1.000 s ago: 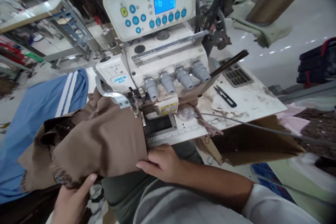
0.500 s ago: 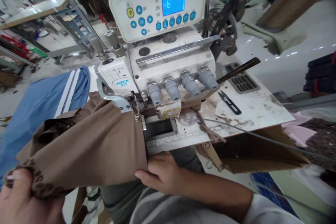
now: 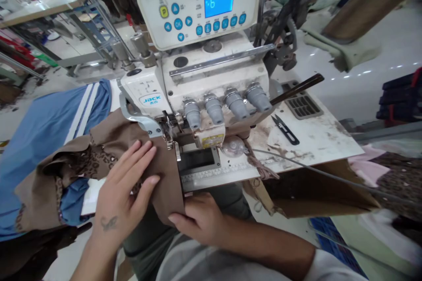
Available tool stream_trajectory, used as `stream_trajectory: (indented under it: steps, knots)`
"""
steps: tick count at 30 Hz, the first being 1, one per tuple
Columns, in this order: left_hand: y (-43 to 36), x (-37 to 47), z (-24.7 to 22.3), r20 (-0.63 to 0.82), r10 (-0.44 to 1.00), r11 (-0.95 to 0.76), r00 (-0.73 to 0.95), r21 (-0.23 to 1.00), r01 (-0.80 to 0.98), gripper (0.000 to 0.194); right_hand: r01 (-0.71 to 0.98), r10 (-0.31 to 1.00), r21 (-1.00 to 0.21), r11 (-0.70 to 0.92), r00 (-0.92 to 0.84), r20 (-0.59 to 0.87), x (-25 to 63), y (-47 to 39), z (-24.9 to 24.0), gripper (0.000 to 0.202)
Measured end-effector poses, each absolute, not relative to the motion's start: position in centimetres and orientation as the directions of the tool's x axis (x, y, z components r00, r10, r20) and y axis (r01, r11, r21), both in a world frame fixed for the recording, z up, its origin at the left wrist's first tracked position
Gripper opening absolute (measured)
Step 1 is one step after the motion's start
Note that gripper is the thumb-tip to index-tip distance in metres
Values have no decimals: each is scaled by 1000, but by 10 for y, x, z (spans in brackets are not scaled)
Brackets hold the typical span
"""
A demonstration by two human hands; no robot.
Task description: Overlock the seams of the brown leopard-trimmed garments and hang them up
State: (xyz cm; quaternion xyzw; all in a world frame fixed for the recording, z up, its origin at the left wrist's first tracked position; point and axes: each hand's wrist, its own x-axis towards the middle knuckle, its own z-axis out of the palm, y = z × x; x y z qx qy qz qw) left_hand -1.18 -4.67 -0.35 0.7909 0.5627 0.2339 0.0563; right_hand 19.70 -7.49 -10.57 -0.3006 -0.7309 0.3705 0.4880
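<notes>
A brown fabric piece (image 3: 166, 169) with leopard-print parts runs under the presser foot of the white overlock sewing machine (image 3: 211, 74). My left hand (image 3: 127, 184) lies on the fabric with its fingers stretched out, just in front of the foot. At the table's front edge my right hand (image 3: 201, 219) pinches the right edge of the fabric between thumb and fingers. The rest of the brown piece lies bunched to the left, partly over a blue fabric (image 3: 49, 118) with white stripes.
Black thread snips (image 3: 286, 131) lie on the machine table (image 3: 332, 140), right of the machine. Behind them sits a grey slotted tray (image 3: 303, 101). A cardboard box (image 3: 316, 193) stands below the front edge. A grey cord (image 3: 306, 171) crosses over it.
My left hand has let go of the leopard-print end at the lower left and moved right, flat onto the fabric near the foot. My right hand keeps its pinch in place.
</notes>
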Motion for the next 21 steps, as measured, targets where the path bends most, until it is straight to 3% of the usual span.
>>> stream_trajectory:
  steps: [3, 10, 12, 14, 17, 19, 21]
  knots:
    - [-23, 1, 1, 295, 930, -309, 218, 309, 900, 49, 127, 814, -842, 524, -366, 451, 199, -70, -102, 59]
    - [31, -13, 15, 184, 952, -297, 243, 380, 876, 35, 182, 801, -794, 581, -300, 518, 198, -47, -89, 65]
    - [50, -16, 12, 210, 948, -306, 240, 392, 867, 32, 186, 819, -812, 553, -297, 490, 197, -38, -83, 66]
    - [65, -19, 7, 287, 942, -290, 175, 427, 857, 30, 156, 870, -878, 453, -291, 398, 195, -30, -78, 65]
    - [61, -18, 3, 520, 854, -266, -2, 440, 858, 29, -22, 933, -986, 163, -321, 162, 191, -26, -72, 62]
    - [39, -11, 3, 644, 764, -293, -39, 402, 868, 30, -175, 930, -984, -39, -367, 29, 189, -29, -70, 62]
    - [6, -1, 4, 657, 753, -373, 13, 412, 831, 28, -274, 914, -948, -165, -403, -42, 189, -35, -70, 62]
